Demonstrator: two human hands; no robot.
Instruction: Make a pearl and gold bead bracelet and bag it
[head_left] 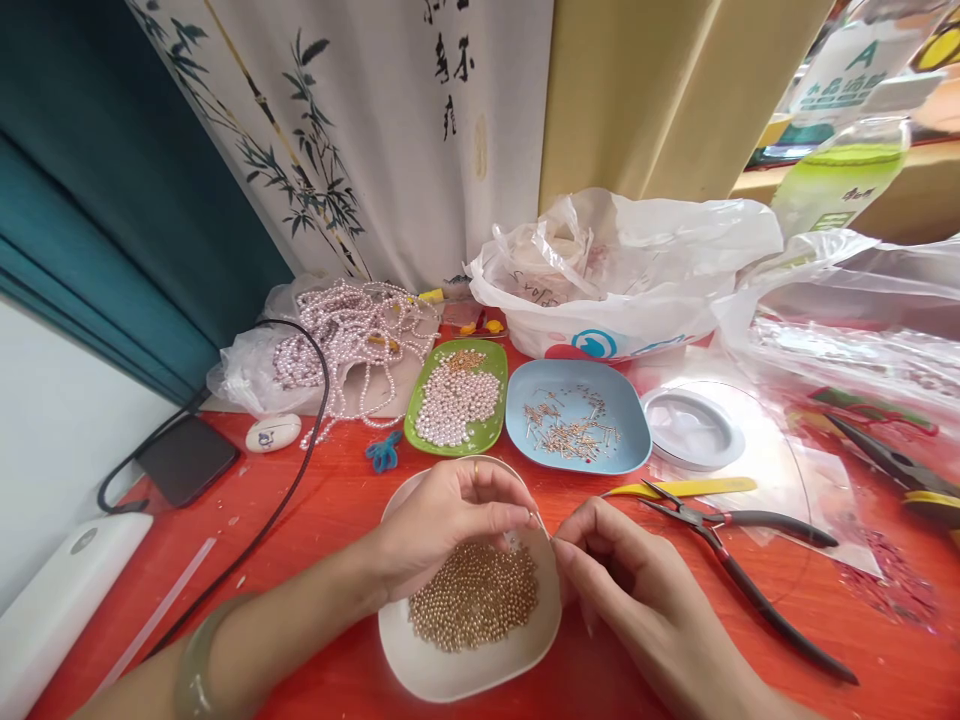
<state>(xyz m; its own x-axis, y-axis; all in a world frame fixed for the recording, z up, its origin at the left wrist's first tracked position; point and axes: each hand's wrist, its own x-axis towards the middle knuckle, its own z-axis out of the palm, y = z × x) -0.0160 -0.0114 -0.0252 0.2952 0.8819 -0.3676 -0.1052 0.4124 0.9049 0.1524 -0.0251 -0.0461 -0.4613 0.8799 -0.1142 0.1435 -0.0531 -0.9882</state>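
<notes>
Both hands meet over one white dish heaped with small round gold beads: left hand and right hand each pinching a thin metal pin. Behind sit two glossy trays, one green tray holding pearls, one blue tray holding pins.

head view, close, looking down, forward

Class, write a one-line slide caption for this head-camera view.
Left hand and right hand pinch a thin metal pin over a white dish of gold beads.
</notes>
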